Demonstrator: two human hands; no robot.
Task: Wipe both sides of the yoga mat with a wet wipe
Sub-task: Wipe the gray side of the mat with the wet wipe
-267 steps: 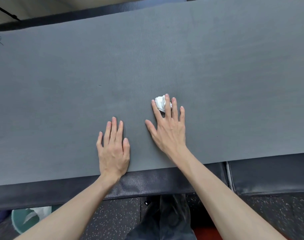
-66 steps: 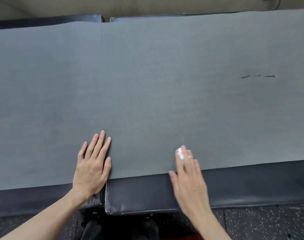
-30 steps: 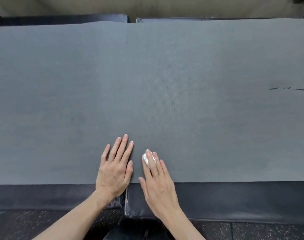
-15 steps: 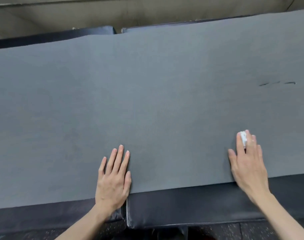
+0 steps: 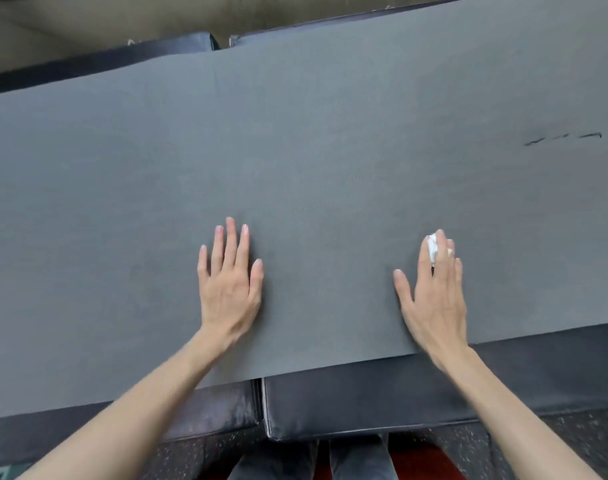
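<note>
Yoga mat (image 5: 330,161) laid flat, long axis left to right. Right hand (image 5: 434,299), fingers straight, pressing wet wipe (image 5: 432,247) near front edge. Left hand (image 5: 229,285) flat, steadying. Dark marks (image 5: 562,138) far right, nearer right hand.

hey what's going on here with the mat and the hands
A person is wiping a grey yoga mat that lies flat across black padded benches. The right hand presses a balled-up white wet wipe onto the mat under straight fingers, near the mat's front edge. The left hand lies flat on the mat, steadying it. Dark scuff marks show further right, away from the wipe.
</note>
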